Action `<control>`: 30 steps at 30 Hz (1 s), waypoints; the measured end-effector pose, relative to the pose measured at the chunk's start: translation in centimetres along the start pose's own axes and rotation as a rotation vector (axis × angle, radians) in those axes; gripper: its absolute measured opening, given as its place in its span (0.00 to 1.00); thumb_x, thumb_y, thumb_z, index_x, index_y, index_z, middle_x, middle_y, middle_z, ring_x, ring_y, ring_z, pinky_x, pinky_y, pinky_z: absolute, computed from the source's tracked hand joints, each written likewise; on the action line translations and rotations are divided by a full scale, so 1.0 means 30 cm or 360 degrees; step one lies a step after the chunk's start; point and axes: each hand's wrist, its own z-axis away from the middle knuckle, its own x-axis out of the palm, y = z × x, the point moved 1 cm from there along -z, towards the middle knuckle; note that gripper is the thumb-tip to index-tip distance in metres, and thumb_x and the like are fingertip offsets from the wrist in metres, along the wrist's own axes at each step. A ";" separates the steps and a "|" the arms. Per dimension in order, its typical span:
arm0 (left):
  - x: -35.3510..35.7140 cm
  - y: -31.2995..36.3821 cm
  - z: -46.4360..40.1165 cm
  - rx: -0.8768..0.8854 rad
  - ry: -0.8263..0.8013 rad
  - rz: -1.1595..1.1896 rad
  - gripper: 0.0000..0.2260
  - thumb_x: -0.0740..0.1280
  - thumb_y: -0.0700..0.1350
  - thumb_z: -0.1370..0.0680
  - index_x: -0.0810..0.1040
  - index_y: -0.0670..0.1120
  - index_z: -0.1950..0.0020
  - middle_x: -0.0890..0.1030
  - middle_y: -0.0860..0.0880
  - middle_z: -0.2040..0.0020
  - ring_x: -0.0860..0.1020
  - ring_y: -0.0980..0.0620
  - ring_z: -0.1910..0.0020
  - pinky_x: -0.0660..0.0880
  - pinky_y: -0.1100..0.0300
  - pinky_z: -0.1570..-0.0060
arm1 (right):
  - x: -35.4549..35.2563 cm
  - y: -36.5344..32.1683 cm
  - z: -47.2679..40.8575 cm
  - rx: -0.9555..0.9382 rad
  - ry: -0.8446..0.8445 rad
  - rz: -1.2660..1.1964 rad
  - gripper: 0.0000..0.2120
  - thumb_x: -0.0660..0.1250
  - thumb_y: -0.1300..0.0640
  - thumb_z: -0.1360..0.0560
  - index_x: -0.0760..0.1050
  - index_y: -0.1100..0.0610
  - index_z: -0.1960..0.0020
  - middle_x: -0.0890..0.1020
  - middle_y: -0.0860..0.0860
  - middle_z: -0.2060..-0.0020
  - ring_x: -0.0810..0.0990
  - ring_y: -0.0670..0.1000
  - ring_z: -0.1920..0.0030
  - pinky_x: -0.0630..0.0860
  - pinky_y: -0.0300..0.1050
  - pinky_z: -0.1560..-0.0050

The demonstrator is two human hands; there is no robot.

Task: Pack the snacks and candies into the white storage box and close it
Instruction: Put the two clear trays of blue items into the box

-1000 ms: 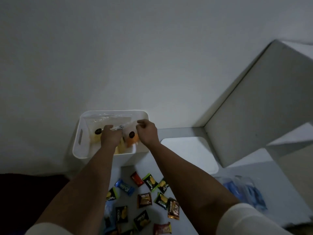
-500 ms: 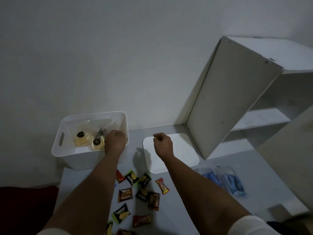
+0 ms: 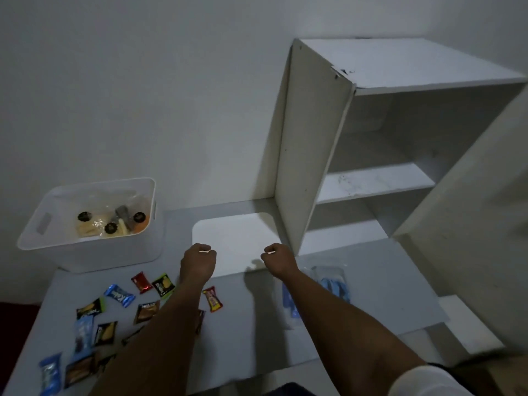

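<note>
— Which hand takes the loose candies (image 3: 119,294)?
— The left hand (image 3: 198,260): they lie just left of its wrist, with the white storage box (image 3: 85,257) beyond them. It and the right hand (image 3: 278,258) are curled, empty.

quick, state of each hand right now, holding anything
left hand: closed, fingers curled, holding nothing
right hand: closed, fingers curled, holding nothing

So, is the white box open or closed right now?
Open. Nothing covers the box, the packets inside show from above, and the lid lies flat beside it.
</note>
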 end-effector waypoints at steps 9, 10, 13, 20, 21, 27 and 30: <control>0.260 -0.098 0.067 -0.0110 -0.0376 -0.0151 0.16 0.72 0.51 0.32 0.84 0.48 0.46 0.85 0.45 0.45 0.83 0.42 0.45 0.78 0.49 0.38 | -0.212 0.269 -0.009 0.0270 0.0194 0.0049 0.20 0.67 0.55 0.23 0.76 0.59 0.33 0.79 0.59 0.34 0.78 0.60 0.35 0.73 0.48 0.33; 0.306 -0.130 0.059 -0.0112 -0.0413 -0.0191 0.18 0.72 0.53 0.35 0.84 0.49 0.47 0.85 0.43 0.44 0.83 0.41 0.44 0.78 0.47 0.38 | -0.238 0.306 -0.009 0.0332 0.0270 0.0064 0.21 0.66 0.53 0.24 0.75 0.57 0.32 0.78 0.59 0.33 0.77 0.60 0.34 0.72 0.50 0.32; 0.399 -0.140 0.130 -0.0067 -0.0560 -0.0372 0.17 0.73 0.48 0.26 0.83 0.44 0.38 0.81 0.42 0.35 0.79 0.43 0.36 0.72 0.52 0.31 | -0.308 0.413 0.004 0.0611 0.0421 0.0160 0.25 0.66 0.48 0.23 0.69 0.51 0.28 0.71 0.57 0.31 0.71 0.61 0.31 0.67 0.60 0.30; 0.547 -0.192 0.229 -0.0283 -0.0750 -0.0353 0.24 0.70 0.41 0.22 0.71 0.42 0.26 0.77 0.42 0.32 0.77 0.42 0.34 0.77 0.52 0.38 | -0.386 0.661 -0.004 0.0938 0.0295 0.0138 0.32 0.69 0.44 0.23 0.66 0.61 0.27 0.72 0.62 0.31 0.73 0.63 0.32 0.71 0.54 0.31; 0.567 -0.219 0.228 -0.0303 -0.0764 -0.0313 0.25 0.71 0.42 0.23 0.72 0.40 0.26 0.79 0.40 0.34 0.79 0.41 0.36 0.78 0.48 0.38 | -0.392 0.685 -0.001 0.0873 0.0264 0.0134 0.30 0.69 0.45 0.22 0.68 0.62 0.28 0.74 0.62 0.32 0.75 0.63 0.33 0.73 0.53 0.33; 0.594 -0.264 0.235 -0.0274 -0.0767 -0.0322 0.31 0.74 0.50 0.29 0.74 0.43 0.28 0.81 0.39 0.36 0.81 0.40 0.40 0.78 0.42 0.38 | -0.450 0.718 0.031 0.0663 0.0351 0.0074 0.14 0.66 0.58 0.20 0.80 0.66 0.40 0.83 0.63 0.42 0.82 0.62 0.40 0.76 0.49 0.40; 0.570 -0.206 0.282 -0.0316 -0.0826 -0.0337 0.26 0.70 0.45 0.25 0.73 0.44 0.27 0.77 0.41 0.32 0.78 0.40 0.34 0.78 0.46 0.37 | -0.494 0.699 0.053 0.0600 0.0447 0.0021 0.12 0.64 0.58 0.19 0.79 0.65 0.41 0.83 0.62 0.43 0.81 0.63 0.41 0.75 0.49 0.42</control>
